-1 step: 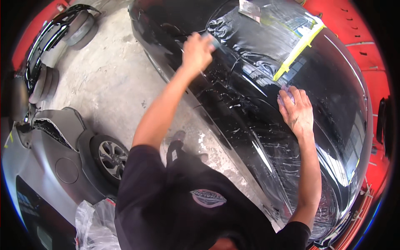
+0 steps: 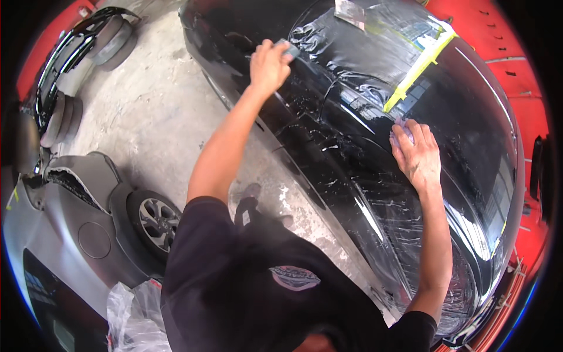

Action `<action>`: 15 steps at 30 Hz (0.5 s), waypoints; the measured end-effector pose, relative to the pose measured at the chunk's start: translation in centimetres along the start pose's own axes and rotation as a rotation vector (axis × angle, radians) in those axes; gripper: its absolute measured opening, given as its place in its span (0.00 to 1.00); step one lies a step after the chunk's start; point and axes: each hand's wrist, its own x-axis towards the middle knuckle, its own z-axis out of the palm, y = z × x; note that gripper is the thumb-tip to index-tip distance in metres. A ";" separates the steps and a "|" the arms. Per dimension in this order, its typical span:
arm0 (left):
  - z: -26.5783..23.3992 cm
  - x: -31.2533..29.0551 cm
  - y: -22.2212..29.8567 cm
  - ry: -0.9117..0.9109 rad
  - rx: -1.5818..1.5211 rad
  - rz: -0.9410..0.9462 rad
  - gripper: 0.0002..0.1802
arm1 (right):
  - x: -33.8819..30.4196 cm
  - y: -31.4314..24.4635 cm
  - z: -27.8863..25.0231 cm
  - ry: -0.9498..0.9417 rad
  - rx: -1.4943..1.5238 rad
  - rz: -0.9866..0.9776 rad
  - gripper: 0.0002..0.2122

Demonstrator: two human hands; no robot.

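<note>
A glossy black car spreads across the right half, its side panel wet with droplets and streaks. My left hand is closed around a small grey-blue block, which lies against the car's side at the far end. My right hand grips a crumpled purple cloth or sponge and rests on the upper body near the tape; the fingers partly cover it. Clear plastic film covers the far glass, edged by a strip of yellow tape.
Behind on the left stands a grey car with a spoked wheel. Car body parts and stacked tyres line the far left of the concrete floor. A clear plastic bag hangs at lower left. Red panels stand beyond the black car.
My left hand has shifted slightly left and up with the grey-blue block along the car's side. My right hand stays almost where it was.
</note>
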 end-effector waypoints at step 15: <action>0.5 -2.2 2.6 0.042 -0.008 0.009 0.19 | 0.6 0.0 0.0 -0.006 -0.022 0.035 0.17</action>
